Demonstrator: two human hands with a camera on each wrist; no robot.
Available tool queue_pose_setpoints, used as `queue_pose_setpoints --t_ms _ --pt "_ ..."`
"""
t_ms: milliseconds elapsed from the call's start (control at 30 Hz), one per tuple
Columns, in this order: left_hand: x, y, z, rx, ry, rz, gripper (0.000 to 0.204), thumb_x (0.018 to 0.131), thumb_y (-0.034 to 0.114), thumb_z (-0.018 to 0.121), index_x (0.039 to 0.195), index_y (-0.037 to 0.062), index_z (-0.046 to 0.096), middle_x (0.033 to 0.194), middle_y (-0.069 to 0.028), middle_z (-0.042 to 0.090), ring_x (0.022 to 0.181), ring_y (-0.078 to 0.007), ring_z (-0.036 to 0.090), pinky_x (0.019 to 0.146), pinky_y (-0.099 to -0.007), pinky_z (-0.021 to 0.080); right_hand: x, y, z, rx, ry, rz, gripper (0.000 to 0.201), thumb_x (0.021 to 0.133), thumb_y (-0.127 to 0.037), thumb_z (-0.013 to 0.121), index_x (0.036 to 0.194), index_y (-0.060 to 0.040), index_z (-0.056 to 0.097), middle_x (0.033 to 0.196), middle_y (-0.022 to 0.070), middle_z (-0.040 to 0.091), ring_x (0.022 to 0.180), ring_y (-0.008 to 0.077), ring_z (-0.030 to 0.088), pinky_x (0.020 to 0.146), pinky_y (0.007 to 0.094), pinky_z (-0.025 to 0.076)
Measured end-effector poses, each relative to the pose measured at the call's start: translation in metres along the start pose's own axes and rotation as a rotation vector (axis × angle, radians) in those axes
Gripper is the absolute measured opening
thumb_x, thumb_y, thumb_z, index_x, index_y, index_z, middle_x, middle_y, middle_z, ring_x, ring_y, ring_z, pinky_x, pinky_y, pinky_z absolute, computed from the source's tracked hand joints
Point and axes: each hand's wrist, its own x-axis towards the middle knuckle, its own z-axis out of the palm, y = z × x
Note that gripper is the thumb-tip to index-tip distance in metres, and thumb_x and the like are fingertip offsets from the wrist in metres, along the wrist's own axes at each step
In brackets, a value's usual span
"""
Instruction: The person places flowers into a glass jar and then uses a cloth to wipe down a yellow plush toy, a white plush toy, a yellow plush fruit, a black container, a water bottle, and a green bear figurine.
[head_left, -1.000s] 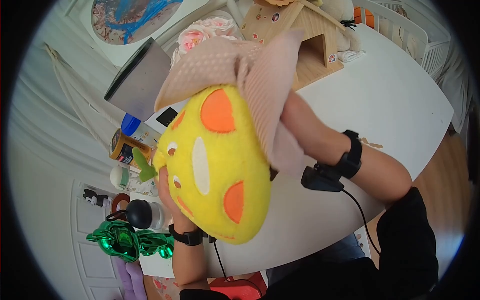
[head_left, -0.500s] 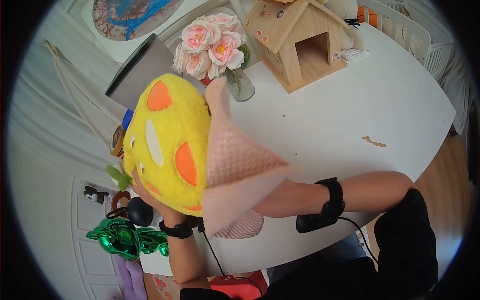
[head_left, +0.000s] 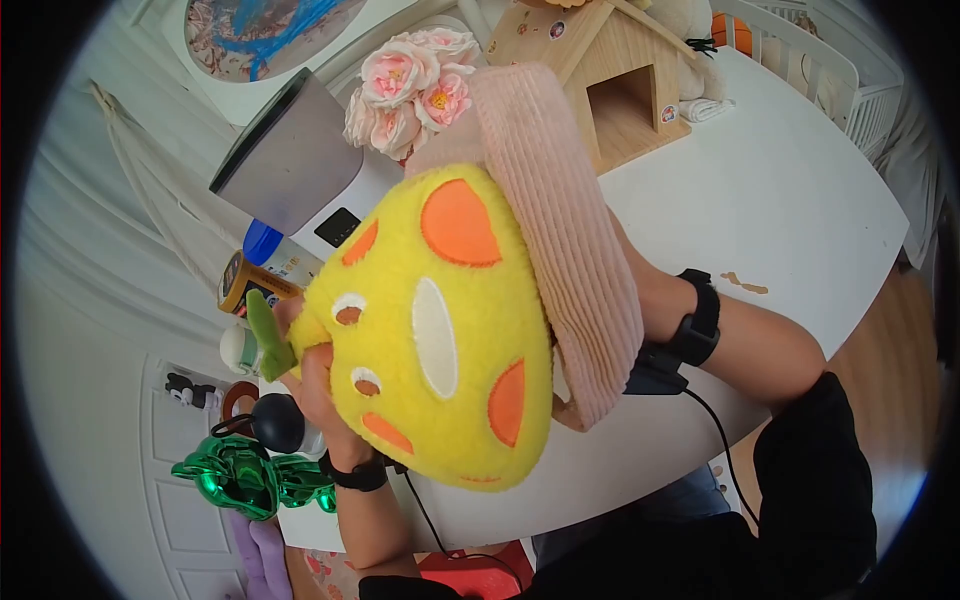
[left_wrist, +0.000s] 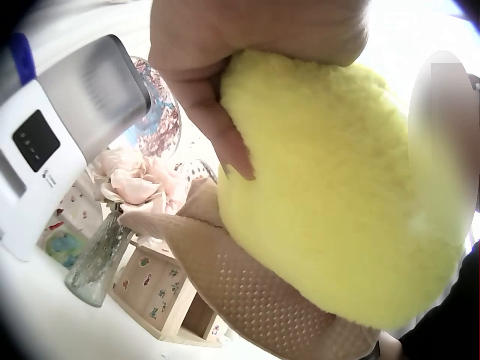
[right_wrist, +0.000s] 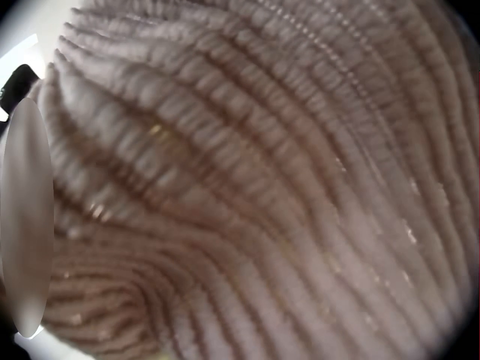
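Note:
A yellow plush [head_left: 390, 270] with two eyes, orange patches and a white oval is held above the table. My left hand [head_left: 328, 400] grips its narrow end beside the green leaf [head_left: 265, 335]; in the left wrist view, fingers [left_wrist: 232, 150] press into the yellow fur [left_wrist: 330, 172]. Pink ribbed cloth [head_left: 565, 230] wraps the wide end, and its dimpled side [left_wrist: 262, 300] shows in the left wrist view. Only the back part of my right hand [head_left: 640, 275] emerges behind the cloth; its fingers are hidden. Cloth folds [right_wrist: 247, 172] fill most of the right wrist view.
Behind are pink flowers [head_left: 395, 80], a wooden house [head_left: 590, 60] and a grey-white appliance [head_left: 290, 160]. Jars [head_left: 240, 285], a black-topped bottle [head_left: 278, 424] and a shiny green figure [head_left: 235, 480] stand left. The white table [head_left: 770, 190] extends right.
Since half a second ago, the plush has moved right, its face now more toward the head camera. The cloth has swung up and right around the wide end, and my right hand has moved up.

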Motion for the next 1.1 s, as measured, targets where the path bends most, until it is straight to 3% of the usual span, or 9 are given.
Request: queue_pose_setpoints --t_ms 167,333,500,667,733,767,900,967,1100 --pt "0.006 -0.003 -0.016 0.118 -0.289 0.045 0.05 0.079 0.004 0.049 0.129 -0.0004 0.046 0.11 -0.0125 0.058 0.1 -0.0234 0.061 0.088 -0.0358 0.052 0.001 -0.009 0.006 -0.189 0.025 -0.022 0.03 0.101 -0.018 0.055 0.122 0.0032 0.061 0.11 0.0072 0.068 0.099 0.0095 0.062 0.089 0.029 0.051" --pt "0.004 -0.01 -0.006 0.001 0.111 0.032 0.045 0.082 0.009 0.052 0.125 -0.0035 0.052 0.114 -0.0132 0.058 0.101 -0.0216 0.06 0.088 -0.0343 0.05 0.006 0.004 0.023 -0.027 -0.043 0.163 0.038 0.104 -0.028 0.052 0.123 0.004 0.06 0.11 0.0068 0.067 0.098 0.0094 0.062 0.088 0.0283 0.05" --pt "0.022 -0.018 -0.027 0.307 0.132 0.334 0.034 0.092 0.014 0.053 0.122 -0.0023 0.054 0.112 -0.0114 0.06 0.099 -0.0212 0.061 0.089 -0.0336 0.05 0.005 0.017 0.033 0.06 -0.134 0.189 0.05 0.108 -0.037 0.043 0.139 0.0022 0.047 0.126 0.0092 0.06 0.113 0.0126 0.057 0.097 0.0284 0.046" --pt "0.036 -0.02 -0.051 0.368 0.137 0.377 0.03 0.096 0.019 0.059 0.119 -0.0015 0.057 0.114 -0.011 0.062 0.101 -0.0227 0.063 0.088 -0.0337 0.051 -0.013 0.041 0.05 0.016 -0.144 0.197 0.053 0.109 -0.038 0.037 0.141 0.004 0.044 0.13 0.0128 0.059 0.118 0.017 0.057 0.103 0.0316 0.043" --pt "0.035 -0.019 -0.056 1.177 0.226 0.764 0.029 0.091 0.013 0.065 0.116 -0.0016 0.059 0.115 -0.012 0.062 0.102 -0.0242 0.063 0.088 -0.0347 0.052 -0.019 0.048 0.054 -0.078 -0.275 0.296 0.053 0.111 -0.036 0.035 0.143 0.0039 0.043 0.134 0.0098 0.058 0.124 0.0161 0.052 0.107 0.0326 0.04" --pt "0.043 -0.015 -0.054 1.26 0.25 0.906 0.034 0.096 0.024 0.06 0.119 -0.0012 0.06 0.111 -0.014 0.065 0.095 -0.0233 0.067 0.079 -0.0337 0.058 -0.021 0.043 0.052 -0.261 -0.344 0.291 0.053 0.111 -0.037 0.034 0.144 0.004 0.043 0.136 0.0087 0.056 0.125 0.0154 0.051 0.107 0.0324 0.04" --pt "0.045 0.002 -0.048 1.007 0.088 0.667 0.031 0.092 0.018 0.059 0.115 -0.0025 0.059 0.111 -0.0165 0.064 0.103 -0.0268 0.065 0.088 -0.0365 0.055 -0.022 0.05 0.056 -0.216 -0.254 0.172 0.052 0.111 -0.036 0.034 0.145 0.0039 0.042 0.137 0.0085 0.055 0.122 0.0151 0.052 0.106 0.0319 0.04" --pt "0.045 0.011 -0.035 0.271 0.074 0.322 0.029 0.086 0.01 0.053 0.112 -0.0036 0.057 0.114 -0.0185 0.064 0.109 -0.0288 0.063 0.099 -0.0379 0.05 -0.012 0.058 0.051 0.058 -0.117 0.084 0.056 0.109 -0.037 0.035 0.143 0.0083 0.039 0.135 0.0163 0.055 0.123 0.0224 0.053 0.106 0.0351 0.04" --pt "0.022 0.001 -0.002 0.341 -0.053 0.205 0.025 0.084 0.008 0.05 0.105 -0.0033 0.057 0.108 -0.0144 0.064 0.105 -0.025 0.061 0.101 -0.0378 0.045 -0.007 0.044 0.046 -0.003 -0.143 0.097 0.054 0.109 -0.035 0.037 0.144 0.0073 0.038 0.135 0.0181 0.053 0.123 0.0237 0.052 0.107 0.036 0.04"
